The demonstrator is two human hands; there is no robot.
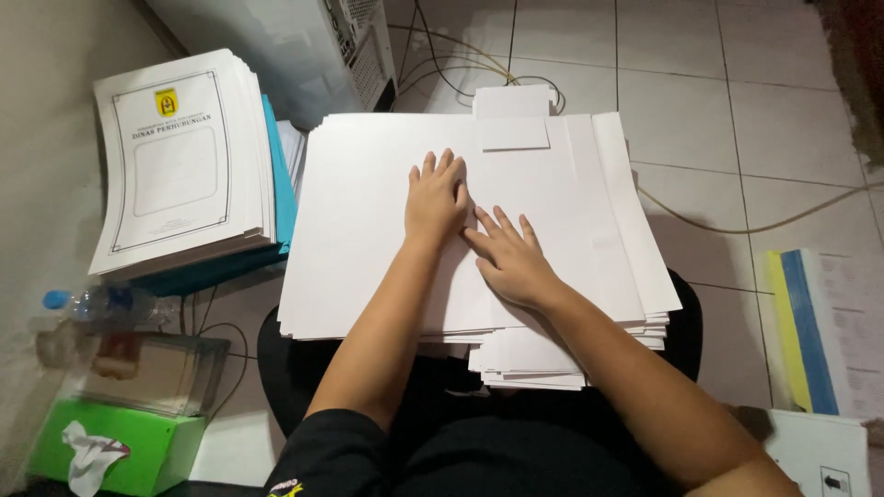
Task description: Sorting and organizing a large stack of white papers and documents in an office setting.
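White paper sheets in a broad, fanned stack [387, 239] lie across the person's lap, filling the middle of the view. Left hand [436, 198] lies flat on the top sheet, fingers spread and pressing down. Right hand [512, 258] rests flat beside it, fingertips touching the left hand's edge; neither pinches a sheet. Judging by the uneven edges, the stack is gathered but not yet squared. A small white card [513, 118] sits at the far edge. To the left stands a pile of printed cover pages with a yellow emblem and black border [180, 156], over a teal folder [281, 175]. A green tissue box [120, 446] sits at lower left, and a yellow-and-blue-edged document stack [801, 331] at right.
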